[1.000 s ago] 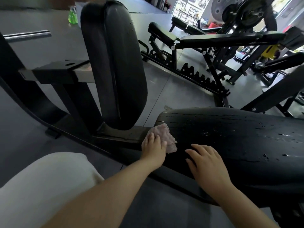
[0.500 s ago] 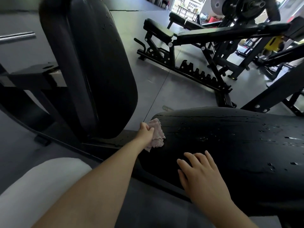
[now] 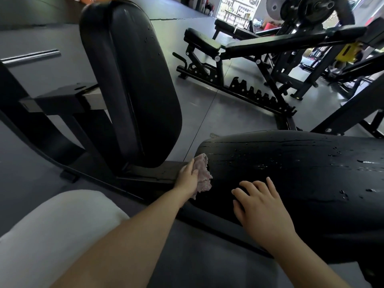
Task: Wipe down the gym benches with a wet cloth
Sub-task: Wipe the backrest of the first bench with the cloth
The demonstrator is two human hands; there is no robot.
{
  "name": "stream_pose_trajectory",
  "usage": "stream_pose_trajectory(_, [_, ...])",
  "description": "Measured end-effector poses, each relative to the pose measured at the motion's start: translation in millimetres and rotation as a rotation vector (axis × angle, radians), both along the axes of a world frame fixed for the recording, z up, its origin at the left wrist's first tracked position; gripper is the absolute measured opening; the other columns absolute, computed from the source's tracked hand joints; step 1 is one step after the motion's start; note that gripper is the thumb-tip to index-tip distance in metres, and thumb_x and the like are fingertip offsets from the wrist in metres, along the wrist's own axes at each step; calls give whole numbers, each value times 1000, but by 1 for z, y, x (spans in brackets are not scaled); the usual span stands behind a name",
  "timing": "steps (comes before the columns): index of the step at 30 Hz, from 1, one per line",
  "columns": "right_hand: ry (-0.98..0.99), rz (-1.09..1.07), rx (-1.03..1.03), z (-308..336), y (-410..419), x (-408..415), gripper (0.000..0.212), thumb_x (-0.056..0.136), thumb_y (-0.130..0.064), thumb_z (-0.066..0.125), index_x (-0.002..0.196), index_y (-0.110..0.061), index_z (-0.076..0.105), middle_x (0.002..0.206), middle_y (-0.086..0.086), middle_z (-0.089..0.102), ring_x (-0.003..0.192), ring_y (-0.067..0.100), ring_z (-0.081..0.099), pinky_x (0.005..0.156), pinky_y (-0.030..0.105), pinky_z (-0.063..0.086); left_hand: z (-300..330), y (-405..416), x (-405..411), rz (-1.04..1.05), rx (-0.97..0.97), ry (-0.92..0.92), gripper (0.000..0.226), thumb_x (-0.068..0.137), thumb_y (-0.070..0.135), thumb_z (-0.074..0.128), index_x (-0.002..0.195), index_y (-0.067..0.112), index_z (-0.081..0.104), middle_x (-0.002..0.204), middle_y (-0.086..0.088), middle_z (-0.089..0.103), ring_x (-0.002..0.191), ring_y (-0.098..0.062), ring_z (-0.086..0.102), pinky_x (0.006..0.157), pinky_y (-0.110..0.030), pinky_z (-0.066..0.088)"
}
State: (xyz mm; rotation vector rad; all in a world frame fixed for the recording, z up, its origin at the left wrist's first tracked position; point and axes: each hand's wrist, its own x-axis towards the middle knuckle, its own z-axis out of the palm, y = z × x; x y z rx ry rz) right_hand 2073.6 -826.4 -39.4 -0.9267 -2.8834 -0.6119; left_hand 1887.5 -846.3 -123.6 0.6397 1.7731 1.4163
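Observation:
A black padded bench seat (image 3: 301,169) fills the right half, dotted with water drops. My left hand (image 3: 188,177) grips a crumpled pink cloth (image 3: 202,173) against the seat's left end. Flat on the seat's near side lies my right hand (image 3: 259,206), fingers spread. An upright black back pad (image 3: 133,84) rises to the left of the seat, on a black steel frame (image 3: 62,100).
Another adjustable bench (image 3: 207,41) stands on the grey floor behind, with a toothed black rail (image 3: 255,94). Weight plates (image 3: 311,6) and machine arms crowd the upper right. A chrome bar (image 3: 31,56) lies at the far left. My pale trouser leg (image 3: 52,231) is at the bottom left.
My left hand went from pressing the cloth flat to gripping it bunched at the seat's left end. The right hand stayed on the seat. The view shifted slightly.

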Motion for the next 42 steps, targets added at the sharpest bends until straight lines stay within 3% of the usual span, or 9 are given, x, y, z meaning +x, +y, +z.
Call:
stream_pose_trajectory(5, [-28,-13,-15,2,-2,2,38,84,-36,36,89,-22,70,97,2,68,87,28,64,98,55,41,-4,-35,52,160,35,188,44,102,14,31,145,17,32,155,-2,10,140,-17,22,111,-24,20])
stream_pose_trajectory(11, [-14,-11,-20,2,-3,2,38,85,-36,36,92,-21,71,100,3,68,89,28,64,97,56,41,5,-16,30,-21,-161,310,47,103,30,27,149,25,22,159,2,1,145,-19,4,115,-34,15])
stream_pose_trajectory(19, [6,1,-40,2,0,-1,28,84,-34,46,88,-20,70,98,3,67,89,31,62,97,55,41,-8,5,-2,-13,72,37,47,100,25,42,145,18,33,156,-1,19,142,-19,21,111,-31,20])
stream_pose_trajectory(25, [-18,-10,-47,3,-1,1,37,84,-37,37,92,-22,71,100,1,67,90,28,63,100,55,39,-15,-6,28,246,105,127,38,100,18,40,137,16,46,148,-4,33,134,-21,35,105,-28,29])
stream_pose_trajectory(28, [-17,9,-36,6,-2,3,34,84,-37,43,98,-22,71,103,3,68,93,26,65,101,55,36,-14,-17,61,305,45,346,45,98,31,32,136,13,48,149,-8,31,139,-25,25,115,-37,22])
stream_pose_trajectory(30, [18,41,2,9,-3,10,25,79,-31,65,100,-19,71,105,5,68,95,27,66,101,56,35,-11,-25,82,318,-9,584,61,91,43,18,135,15,50,147,-10,37,140,-34,21,115,-44,15])
stream_pose_trajectory(34, [71,51,32,20,-9,34,39,66,-22,80,102,-14,70,108,10,67,98,30,65,100,56,37,-7,-37,111,91,13,678,77,89,59,-10,147,24,27,157,-3,17,143,-26,-10,114,-45,-3])
stream_pose_trajectory(37, [51,25,34,27,-10,55,39,66,-23,81,103,-13,70,110,11,66,100,31,64,101,56,36,-9,-44,130,-25,82,929,51,98,43,14,145,24,22,152,-6,27,142,-30,8,115,-55,8])
stream_pose_trajectory(42, [38,32,69,27,-4,77,30,84,-33,58,105,-15,70,108,10,66,99,32,63,101,55,37,-26,-45,90,-188,278,1447,62,79,34,41,140,31,29,145,-1,29,134,-31,28,107,-52,19])
